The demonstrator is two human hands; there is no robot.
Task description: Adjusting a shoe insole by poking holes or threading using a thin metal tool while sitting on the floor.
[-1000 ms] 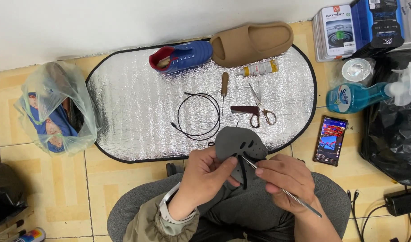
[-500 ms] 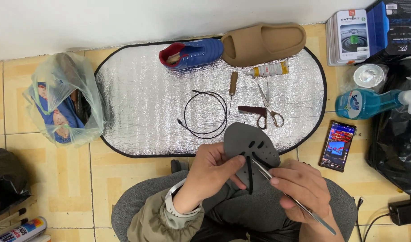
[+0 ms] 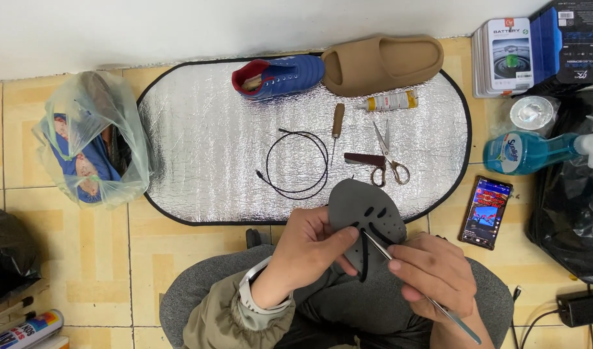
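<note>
Grey foam sole piece (image 3: 364, 223), over the lap just off the silver mat (image 3: 199, 148), looks light and bendy; left hand (image 3: 309, 249) pinches its near edge, right hand (image 3: 432, 271) clasps a thin metal tool (image 3: 406, 274) by its shaft.

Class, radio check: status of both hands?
Left hand pinching grey insole. Right hand gripping metal needle tool against black cord. Nothing obstructing.

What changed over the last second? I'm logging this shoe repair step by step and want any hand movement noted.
Little changed. The left hand holds the grey shoe piece as before, and the right hand keeps the thin metal tool at its slots by the black cord; hands and piece only shifted slightly. Nothing was picked up or released. The blue shoe, scissors and phone stayed put.
</note>
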